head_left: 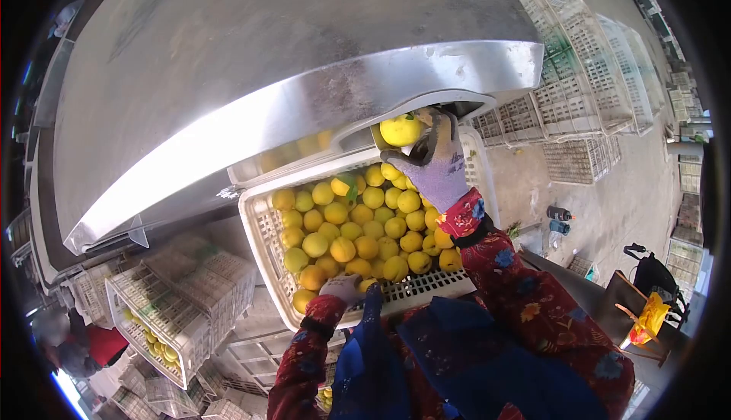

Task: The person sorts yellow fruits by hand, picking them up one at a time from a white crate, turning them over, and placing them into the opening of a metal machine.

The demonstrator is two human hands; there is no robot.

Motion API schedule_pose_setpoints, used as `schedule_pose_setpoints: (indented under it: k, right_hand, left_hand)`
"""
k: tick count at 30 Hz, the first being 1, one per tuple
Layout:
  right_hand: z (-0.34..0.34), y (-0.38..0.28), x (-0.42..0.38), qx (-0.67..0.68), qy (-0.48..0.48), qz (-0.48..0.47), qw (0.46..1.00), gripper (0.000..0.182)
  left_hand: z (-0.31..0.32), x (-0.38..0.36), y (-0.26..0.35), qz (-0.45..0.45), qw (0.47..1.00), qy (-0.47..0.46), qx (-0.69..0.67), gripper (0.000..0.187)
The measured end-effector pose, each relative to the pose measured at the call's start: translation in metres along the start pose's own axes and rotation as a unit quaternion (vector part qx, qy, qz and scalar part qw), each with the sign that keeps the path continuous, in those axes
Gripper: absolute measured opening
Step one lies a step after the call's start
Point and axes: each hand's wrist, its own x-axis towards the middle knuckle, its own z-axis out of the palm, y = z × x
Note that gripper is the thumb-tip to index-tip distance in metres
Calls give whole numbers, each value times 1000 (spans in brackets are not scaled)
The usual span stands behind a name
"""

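A white plastic crate (268,249) full of yellow and orange citrus fruits (343,249) sits in front of me, below the metal table's edge. My right hand (438,157), in a grey and lilac glove, is closed around a yellow citrus fruit (400,130) above the crate's far right part, beside an opening under the metal edge. A bit of green leaf shows on that fruit. At the near left of the crate, my gloved left hand (342,289) rests among the fruits by the rim. Its fingers are mostly hidden, so its grip does not show.
A broad metal table (304,16) with a shiny raised edge spans the far side. Stacked white crates (579,62) stand at the right; more crates (183,298), some holding fruit, are at the left. A person (84,344) is at far left. A chair (640,317) carries bags.
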Motion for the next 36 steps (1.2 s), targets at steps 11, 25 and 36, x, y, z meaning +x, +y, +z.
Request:
schedule_pose_setpoints:
  k: [11, 25, 36]
  right_hand:
    - [13, -14, 3, -22, -11, 55, 998, 59]
    - [-63, -49, -35, 272, -284, 58, 918, 71]
    - [-5, -9, -8, -33, -27, 53, 998, 63]
  left_hand:
    - [-50, -39, -2, 105, 914, 268, -287, 68]
    - [-131, -73, 90, 343, 717, 184, -579, 74]
    - [-145, -38, 108, 393, 747, 420, -334, 50]
